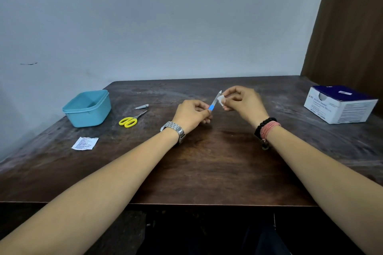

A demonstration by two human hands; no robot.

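My left hand [192,115] grips the blue handle of a metal nail file [215,101], whose blade points up and to the right above the table. My right hand [242,102] pinches a small white swab [221,100] against the blade's middle. Both hands hover over the middle of the dark wooden table [207,161]. A steel watch sits on my left wrist and bead and thread bracelets on my right.
A light blue plastic tub [88,108] stands at the left. Beside it lie a nail clipper [142,106] and yellow-handled scissors [132,119]. A torn white sachet [85,143] lies nearer me on the left. A white and blue swab box [339,105] sits at the right.
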